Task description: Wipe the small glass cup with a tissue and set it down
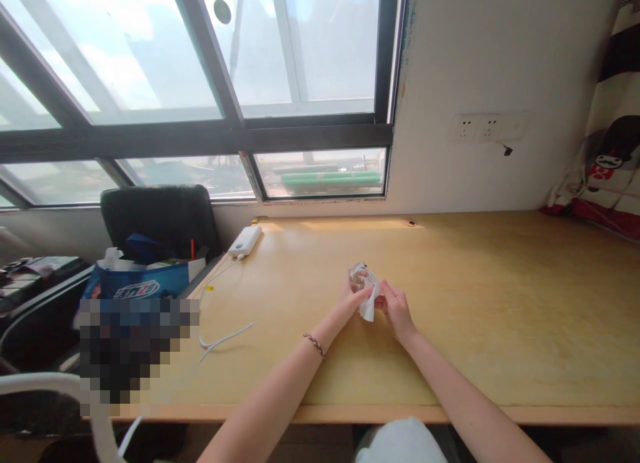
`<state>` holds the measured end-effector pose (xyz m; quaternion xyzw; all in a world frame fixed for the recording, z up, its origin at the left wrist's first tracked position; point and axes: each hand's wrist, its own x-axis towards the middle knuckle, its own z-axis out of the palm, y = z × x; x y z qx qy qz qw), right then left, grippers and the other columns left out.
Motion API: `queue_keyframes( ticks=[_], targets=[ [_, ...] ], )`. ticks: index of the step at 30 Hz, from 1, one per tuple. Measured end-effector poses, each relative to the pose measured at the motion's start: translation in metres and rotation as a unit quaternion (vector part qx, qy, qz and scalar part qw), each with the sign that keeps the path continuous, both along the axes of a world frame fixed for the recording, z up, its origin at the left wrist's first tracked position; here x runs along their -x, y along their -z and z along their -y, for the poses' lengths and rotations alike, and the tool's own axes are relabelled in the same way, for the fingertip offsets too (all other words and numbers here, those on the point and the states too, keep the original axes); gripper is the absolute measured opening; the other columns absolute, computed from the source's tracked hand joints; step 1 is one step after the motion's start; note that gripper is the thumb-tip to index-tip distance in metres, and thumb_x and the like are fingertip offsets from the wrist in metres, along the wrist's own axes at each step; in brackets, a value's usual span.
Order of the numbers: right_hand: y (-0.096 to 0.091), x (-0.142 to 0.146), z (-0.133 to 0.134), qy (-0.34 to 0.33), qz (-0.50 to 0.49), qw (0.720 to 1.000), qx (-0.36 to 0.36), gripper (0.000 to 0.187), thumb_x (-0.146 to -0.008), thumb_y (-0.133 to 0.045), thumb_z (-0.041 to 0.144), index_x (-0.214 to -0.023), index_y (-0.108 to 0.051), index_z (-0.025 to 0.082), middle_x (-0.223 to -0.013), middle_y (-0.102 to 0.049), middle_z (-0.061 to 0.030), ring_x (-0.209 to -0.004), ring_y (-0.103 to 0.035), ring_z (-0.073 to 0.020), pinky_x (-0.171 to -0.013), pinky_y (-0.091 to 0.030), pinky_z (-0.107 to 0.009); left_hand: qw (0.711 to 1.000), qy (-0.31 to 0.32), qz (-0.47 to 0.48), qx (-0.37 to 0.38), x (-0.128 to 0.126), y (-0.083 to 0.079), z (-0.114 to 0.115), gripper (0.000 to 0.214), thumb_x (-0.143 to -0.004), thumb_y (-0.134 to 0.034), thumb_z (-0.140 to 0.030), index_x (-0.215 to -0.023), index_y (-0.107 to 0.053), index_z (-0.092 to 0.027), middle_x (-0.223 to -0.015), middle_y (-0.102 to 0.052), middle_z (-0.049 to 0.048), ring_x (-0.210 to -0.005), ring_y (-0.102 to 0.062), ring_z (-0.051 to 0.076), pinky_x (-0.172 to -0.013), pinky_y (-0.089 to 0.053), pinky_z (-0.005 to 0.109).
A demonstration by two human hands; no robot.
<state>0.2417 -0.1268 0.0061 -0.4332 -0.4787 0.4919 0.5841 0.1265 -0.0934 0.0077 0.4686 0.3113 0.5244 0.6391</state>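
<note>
Over the middle of the table (465, 316), my left hand (351, 302) is closed around a small shiny, silvery object (358, 276). It looks like clear glass or crumpled foil; I cannot tell which. A white tissue (369, 308) lies against this object and hangs down between my hands, with my left thumb over its edge. My right hand (397, 308) is closed at the tissue's right side, its fingertips together on it. Part of the shiny object is hidden behind my left fingers and the tissue.
A white power bank (245, 241) with a white cable (227, 336) lies at the table's left edge. Beyond that edge are a black chair (160, 213) and a blue bag (137, 283). Wall sockets (477, 128) and a patterned curtain (613, 156) are at the right.
</note>
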Motion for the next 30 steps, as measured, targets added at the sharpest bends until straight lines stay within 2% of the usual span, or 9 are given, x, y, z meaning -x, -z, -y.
queue_keyframes(
  ticks=[3, 7, 12, 15, 18, 21, 26, 30],
  targets=[
    [-0.007, 0.001, 0.004, -0.004, 0.066, 0.997, -0.046, 0.042, -0.082, -0.035, 0.048, -0.077, -0.059, 0.014, -0.065, -0.063, -0.0057, -0.055, -0.058, -0.0174, -0.05, -0.046, -0.028, 0.998, -0.044, 0.043, 0.032, -0.001, 0.006, -0.005, 0.033, -0.062, -0.065, -0.032, -0.089, -0.055, -0.015, -0.076, -0.06, 0.0035, -0.068, -0.056, 0.014, -0.061, -0.043, 0.022],
    [-0.017, -0.003, 0.008, 0.008, 0.207, 0.967, -0.148, 0.037, -0.086, -0.032, 0.038, -0.074, -0.06, 0.017, -0.07, -0.062, -0.0045, -0.065, -0.058, -0.0161, -0.063, -0.046, -0.027, 0.985, -0.028, 0.116, 0.126, -0.002, 0.01, -0.009, 0.042, -0.067, -0.049, -0.052, -0.084, -0.053, -0.014, -0.06, -0.056, 0.0003, -0.047, -0.05, 0.01, -0.043, -0.037, 0.02],
    [-0.02, -0.012, 0.004, 0.032, 0.339, 0.905, -0.256, 0.028, -0.086, -0.035, 0.025, -0.08, -0.061, 0.018, -0.086, -0.062, -0.0074, -0.082, -0.055, -0.0184, -0.076, -0.042, -0.031, 0.979, 0.062, 0.114, 0.158, 0.002, 0.005, -0.009, 0.049, -0.07, -0.042, -0.054, -0.089, -0.056, -0.012, -0.07, -0.06, 0.0049, -0.039, -0.046, 0.008, -0.031, -0.026, 0.019],
    [-0.02, -0.017, 0.001, 0.045, 0.401, 0.869, -0.287, 0.026, -0.085, -0.036, 0.022, -0.079, -0.061, 0.018, -0.084, -0.063, -0.0073, -0.082, -0.052, -0.0197, -0.078, -0.041, -0.035, 0.972, 0.124, 0.07, 0.186, 0.005, 0.007, -0.012, 0.054, -0.071, -0.037, -0.059, -0.083, -0.059, -0.011, -0.057, -0.057, 0.0042, -0.036, -0.044, 0.009, -0.03, -0.024, 0.019],
    [-0.02, -0.02, 0.001, 0.06, 0.439, 0.846, -0.297, 0.026, -0.085, -0.037, 0.02, -0.078, -0.063, 0.019, -0.083, -0.063, -0.007, -0.081, -0.051, -0.02, -0.078, -0.041, -0.037, 0.963, 0.185, 0.039, 0.193, 0.007, 0.011, -0.014, 0.056, -0.07, -0.033, -0.063, -0.076, -0.058, -0.013, -0.05, -0.053, 0.0026, -0.033, -0.042, 0.009, -0.029, -0.023, 0.019],
    [-0.022, -0.02, 0.002, 0.059, 0.435, 0.845, -0.306, 0.027, -0.085, -0.037, 0.02, -0.083, -0.064, 0.02, -0.088, -0.064, -0.0064, -0.085, -0.052, -0.0201, -0.08, -0.041, -0.038, 0.957, 0.212, 0.03, 0.198, 0.008, 0.013, -0.015, 0.053, -0.071, -0.032, -0.062, -0.071, -0.056, -0.015, -0.05, -0.052, 0.0015, -0.031, -0.04, 0.009, -0.028, -0.024, 0.019],
    [-0.022, -0.017, 0.0, 0.015, 0.371, 0.877, -0.306, 0.028, -0.085, -0.036, 0.02, -0.095, -0.062, 0.021, -0.095, -0.063, -0.0057, -0.095, -0.054, -0.0182, -0.086, -0.041, -0.036, 0.949, 0.216, 0.008, 0.228, 0.007, 0.012, -0.014, 0.05, -0.071, -0.035, -0.062, -0.061, -0.051, -0.015, -0.043, -0.048, -0.0006, -0.03, -0.039, 0.009, -0.028, -0.025, 0.02],
    [-0.018, -0.015, -0.002, 0.037, 0.347, 0.896, -0.274, 0.029, -0.086, -0.035, 0.023, -0.089, -0.064, 0.02, -0.092, -0.065, -0.0055, -0.091, -0.057, -0.0175, -0.084, -0.042, -0.033, 0.964, 0.202, 0.004, 0.173, 0.003, 0.014, -0.009, 0.052, -0.073, -0.032, -0.061, -0.064, -0.053, -0.014, -0.041, -0.049, 0.0009, -0.029, -0.041, 0.01, -0.029, -0.023, 0.02]
  ],
)
